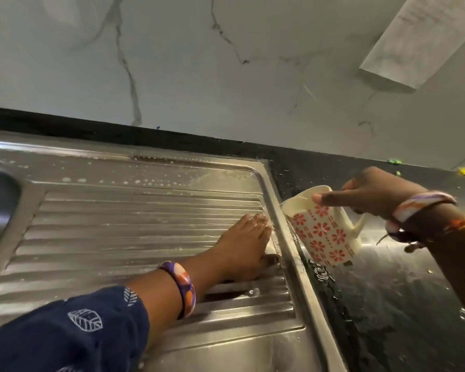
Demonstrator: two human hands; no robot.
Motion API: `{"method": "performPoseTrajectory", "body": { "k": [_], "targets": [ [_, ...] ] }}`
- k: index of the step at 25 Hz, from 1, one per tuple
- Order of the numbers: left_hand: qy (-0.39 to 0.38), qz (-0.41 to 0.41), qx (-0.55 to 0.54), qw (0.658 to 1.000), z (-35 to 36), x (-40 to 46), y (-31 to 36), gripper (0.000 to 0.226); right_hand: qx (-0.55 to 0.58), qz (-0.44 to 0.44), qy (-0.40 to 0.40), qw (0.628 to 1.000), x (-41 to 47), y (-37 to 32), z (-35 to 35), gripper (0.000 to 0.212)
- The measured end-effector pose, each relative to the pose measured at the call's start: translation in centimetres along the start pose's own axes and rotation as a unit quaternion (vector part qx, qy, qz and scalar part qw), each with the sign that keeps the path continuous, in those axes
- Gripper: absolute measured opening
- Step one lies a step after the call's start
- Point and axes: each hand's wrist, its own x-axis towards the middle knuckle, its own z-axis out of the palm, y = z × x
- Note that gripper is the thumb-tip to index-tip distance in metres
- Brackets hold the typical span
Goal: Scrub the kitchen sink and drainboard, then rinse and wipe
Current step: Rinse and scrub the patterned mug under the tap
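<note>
The left hand [243, 247] lies flat, fingers straight, on the wet ribbed drainboard [124, 237] near its right edge. The right hand [371, 194] grips a tilted flowered mug [320, 226] just past that edge, over the wet black desk [400, 304]. Suds dot the drainboard's far edge.

The drainboard [134, 224] was brushed stainless steel, ribbed, wet and flecked with soap bubbles. The mug [320, 226] looked like glazed ceramic, cream with a red flower print, beside a glossy black counter [387, 304] speckled with water. Behind, the wall [226, 63] was smooth, veined white marble.
</note>
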Motion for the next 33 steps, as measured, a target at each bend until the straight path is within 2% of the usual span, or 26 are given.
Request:
{"method": "performPoseTrajectory", "body": {
  "k": [5,8,11,15,19,24,27,29,31,33],
  "targets": [
    [0.006,-0.020,-0.009,1.000,-1.1,2.0,-2.7,0.068,-0.030,-0.039,-0.001,0.999,2.8,-1.0,1.4,0.042],
    [0.014,-0.028,0.008,0.999,-1.2,2.6,-3.5,0.066,0.066,-0.068,0.010,0.995,3.2,-1.4,0.8,0.033],
    [0.009,-0.051,0.011,0.999,-1.3,3.2,-4.8,0.067,0.126,-0.070,0.052,0.988,4.3,-2.3,-0.3,0.036],
    [0.001,-0.096,-0.001,0.995,-1.9,3.4,-7.2,0.066,0.019,-0.077,0.107,0.991,7.4,-4.1,-0.7,0.041],
    [-0.009,-0.138,0.005,0.990,-1.9,2.5,-9.6,0.067,-0.103,-0.082,0.171,0.977,9.8,-6.5,1.5,0.054],
    [-0.022,-0.217,0.015,0.976,-3.0,0.2,-13.2,0.074,-0.133,-0.151,0.189,0.961,9.6,-11.0,4.2,0.055],
    [-0.007,-0.274,0.011,0.962,-3.4,-1.8,-15.1,0.074,-0.079,-0.198,0.178,0.961,9.3,-13.1,4.9,0.045],
    [0.003,-0.350,0.005,0.937,-3.7,-3.0,-15.7,0.074,0.002,-0.223,0.140,0.965,9.4,-13.6,4.8,0.037],
    [0.001,-0.438,-0.012,0.899,-4.2,-4.1,-15.9,0.079,0.105,-0.235,0.105,0.961,9.4,-13.5,4.3,0.039],
    [-0.001,-0.456,-0.016,0.890,-4.5,-4.7,-15.7,0.080,0.179,-0.224,0.099,0.953,9.0,-12.8,3.4,0.037]
  ]
}}
